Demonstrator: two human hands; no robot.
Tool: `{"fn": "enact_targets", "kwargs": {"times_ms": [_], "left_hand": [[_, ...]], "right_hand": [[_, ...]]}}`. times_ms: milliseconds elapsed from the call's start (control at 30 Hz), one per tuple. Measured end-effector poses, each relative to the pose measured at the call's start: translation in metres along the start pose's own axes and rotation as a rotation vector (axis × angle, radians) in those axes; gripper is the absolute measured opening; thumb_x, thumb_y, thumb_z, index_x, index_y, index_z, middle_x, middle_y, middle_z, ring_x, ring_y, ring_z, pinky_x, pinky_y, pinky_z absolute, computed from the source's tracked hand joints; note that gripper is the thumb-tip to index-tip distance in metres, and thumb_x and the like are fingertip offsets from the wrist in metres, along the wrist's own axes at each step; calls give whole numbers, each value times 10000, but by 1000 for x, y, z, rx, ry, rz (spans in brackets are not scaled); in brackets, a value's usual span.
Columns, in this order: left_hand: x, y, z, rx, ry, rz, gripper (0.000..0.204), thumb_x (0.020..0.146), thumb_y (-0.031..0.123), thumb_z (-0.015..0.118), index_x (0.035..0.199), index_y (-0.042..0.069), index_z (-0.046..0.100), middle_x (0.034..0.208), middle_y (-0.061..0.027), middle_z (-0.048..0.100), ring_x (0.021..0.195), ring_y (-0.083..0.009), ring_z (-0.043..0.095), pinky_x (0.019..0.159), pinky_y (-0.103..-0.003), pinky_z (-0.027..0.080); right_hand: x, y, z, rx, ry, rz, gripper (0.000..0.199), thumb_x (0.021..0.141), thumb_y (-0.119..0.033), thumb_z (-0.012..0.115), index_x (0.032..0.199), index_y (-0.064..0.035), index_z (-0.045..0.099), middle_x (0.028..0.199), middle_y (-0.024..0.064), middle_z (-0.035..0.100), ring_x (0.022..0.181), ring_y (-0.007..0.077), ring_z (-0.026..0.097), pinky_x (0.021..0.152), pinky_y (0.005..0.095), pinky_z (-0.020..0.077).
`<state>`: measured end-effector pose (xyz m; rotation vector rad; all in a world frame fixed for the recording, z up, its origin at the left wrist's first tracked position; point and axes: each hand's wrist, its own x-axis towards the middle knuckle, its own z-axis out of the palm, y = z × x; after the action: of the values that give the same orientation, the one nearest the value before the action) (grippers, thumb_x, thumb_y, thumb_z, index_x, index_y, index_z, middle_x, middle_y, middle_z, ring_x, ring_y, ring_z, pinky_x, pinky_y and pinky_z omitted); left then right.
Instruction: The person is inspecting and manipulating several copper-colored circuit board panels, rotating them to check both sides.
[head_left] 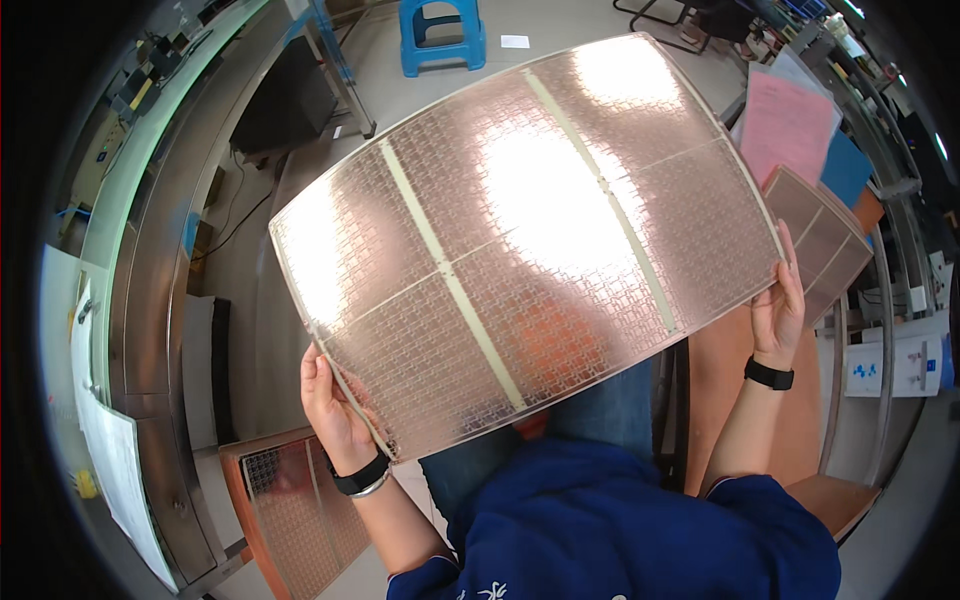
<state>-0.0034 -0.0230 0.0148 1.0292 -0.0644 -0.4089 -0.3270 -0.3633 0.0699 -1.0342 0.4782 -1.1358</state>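
A large copper-coloured circuit board panel (560, 265) is held up in front of me, tilted, over my lap. Rows of small repeating outlines cover it, split by two pale strips and a thin cross line, and bright light glares off its surface. My left hand (338, 412) grips its lower left edge, the fingers partly behind the panel. At the right edge my right hand (778, 312) holds it with the fingers along the rim. Similar patterned panels (310, 520) lean against an orange-brown board at the lower left, below my left hand.
Behind my right hand stand another copper-toned panel (818, 240) and pink sheets (785, 125), near a metal rack (885, 350). A brown board (735, 400) lies below that arm. On the left runs a steel bench (150, 300); a blue stool (442, 38) stands ahead.
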Motion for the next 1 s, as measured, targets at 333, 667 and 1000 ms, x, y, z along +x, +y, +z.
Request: {"fn": "enact_targets", "kwargs": {"times_ms": [333,667,1000], "left_hand": [[4,5,-26,151,69,77,209,943,101,428,1101,-12,505,810,-58,604,542,-80,544,427,-201,446],[12,20,-52,372,192,214,177,937,135,477,1002,5,578,849,-27,610,686,-75,558,606,-214,466],[6,21,-60,533,211,294,189,941,171,484,946,5,572,757,30,515,665,-55,467,601,-204,399]], "right_hand": [[1,1,5,11,8,27,480,913,-144,469,1326,59,333,1297,181,451,1163,191,482,961,299,415],[-6,-2,-3,-497,-109,232,384,922,-206,512,1225,28,483,955,35,624,825,77,582,729,204,465],[-13,-10,-13,-529,-294,224,374,890,-230,573,1166,20,545,961,36,623,809,80,562,688,209,445]]}}
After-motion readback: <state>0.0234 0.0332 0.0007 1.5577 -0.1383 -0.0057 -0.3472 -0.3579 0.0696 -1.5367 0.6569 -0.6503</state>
